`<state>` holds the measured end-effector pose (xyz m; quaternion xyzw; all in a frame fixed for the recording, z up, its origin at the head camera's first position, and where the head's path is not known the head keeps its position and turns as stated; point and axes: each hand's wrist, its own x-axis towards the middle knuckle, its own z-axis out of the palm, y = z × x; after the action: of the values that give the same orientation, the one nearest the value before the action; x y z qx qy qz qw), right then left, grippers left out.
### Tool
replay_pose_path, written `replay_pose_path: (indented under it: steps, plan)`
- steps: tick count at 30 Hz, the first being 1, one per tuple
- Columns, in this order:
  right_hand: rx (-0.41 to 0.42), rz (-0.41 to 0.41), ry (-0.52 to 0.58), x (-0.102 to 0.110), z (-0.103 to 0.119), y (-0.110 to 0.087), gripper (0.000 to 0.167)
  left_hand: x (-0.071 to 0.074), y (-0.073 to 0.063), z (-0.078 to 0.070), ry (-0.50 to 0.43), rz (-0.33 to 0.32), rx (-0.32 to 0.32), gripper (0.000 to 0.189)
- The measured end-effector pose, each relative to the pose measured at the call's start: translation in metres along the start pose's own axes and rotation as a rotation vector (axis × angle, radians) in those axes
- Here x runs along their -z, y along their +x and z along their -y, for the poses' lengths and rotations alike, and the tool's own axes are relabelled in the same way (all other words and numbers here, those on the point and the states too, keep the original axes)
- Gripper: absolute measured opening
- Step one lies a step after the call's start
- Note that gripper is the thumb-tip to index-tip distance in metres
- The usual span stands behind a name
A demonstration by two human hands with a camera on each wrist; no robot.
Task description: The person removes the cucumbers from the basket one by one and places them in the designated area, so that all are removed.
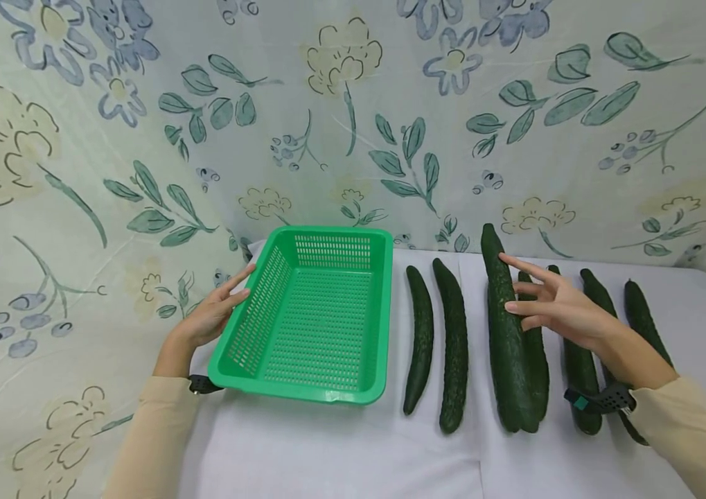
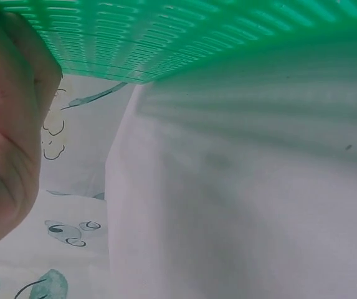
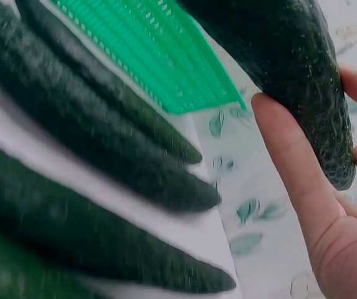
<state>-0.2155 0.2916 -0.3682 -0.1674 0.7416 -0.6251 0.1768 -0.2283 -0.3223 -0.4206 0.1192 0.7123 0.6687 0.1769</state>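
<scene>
A long dark green cucumber [image 1: 505, 346] is pinched near its far end by my right hand [image 1: 558, 305], thumb on one side and fingers on the other. In the right wrist view this cucumber [image 3: 290, 68] stands above the cucumbers lying on the cloth. Part of another cucumber [image 1: 536, 360] shows behind it, partly hidden by the hand. My left hand [image 1: 212, 315] holds the left rim of a green plastic basket [image 1: 386, 305], which has slotted walls and nothing inside. The left wrist view shows the basket's wall [image 2: 109, 37] above curled fingers.
Two cucumbers [image 1: 420, 339] [image 1: 452, 346] lie side by side just right of the basket. Several more, including one cucumber [image 1: 582, 374] under the right forearm, lie farther right. A white cloth [image 1: 340, 450] covers the table, and a flower-patterned curtain [image 1: 328, 125] hangs behind it.
</scene>
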Motion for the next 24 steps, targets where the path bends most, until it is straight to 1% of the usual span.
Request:
replay_pose_path:
  steps: [4, 6, 11, 14, 20, 24]
  plan:
    - [-0.010, -0.024, -0.023, 0.017, -0.006, -0.012, 0.085, 0.000, 0.001, -0.001, 0.007, -0.008, 0.002, 0.059]
    - [-0.010, -0.032, -0.037, 0.027, -0.010, -0.018, 0.085, 0.000, 0.001, -0.001, -0.003, -0.006, 0.004, 0.059]
    - [-0.045, -0.053, -0.054, 0.050, -0.019, -0.032, 0.085, 0.001, 0.001, -0.003, -0.044, -0.007, 0.002, 0.060]
    - [-0.062, -0.064, -0.054, 0.063, -0.023, -0.040, 0.084, 0.002, 0.001, -0.004, -0.050, -0.010, 0.002, 0.060]
    - [-0.083, -0.111, -0.127, 0.084, -0.034, -0.054, 0.084, 0.003, 0.002, -0.004, -0.031, -0.017, 0.006, 0.061]
    - [-0.118, -0.154, -0.179, 0.095, -0.040, -0.061, 0.087, 0.003, 0.002, -0.002, -0.036, -0.014, 0.017, 0.060]
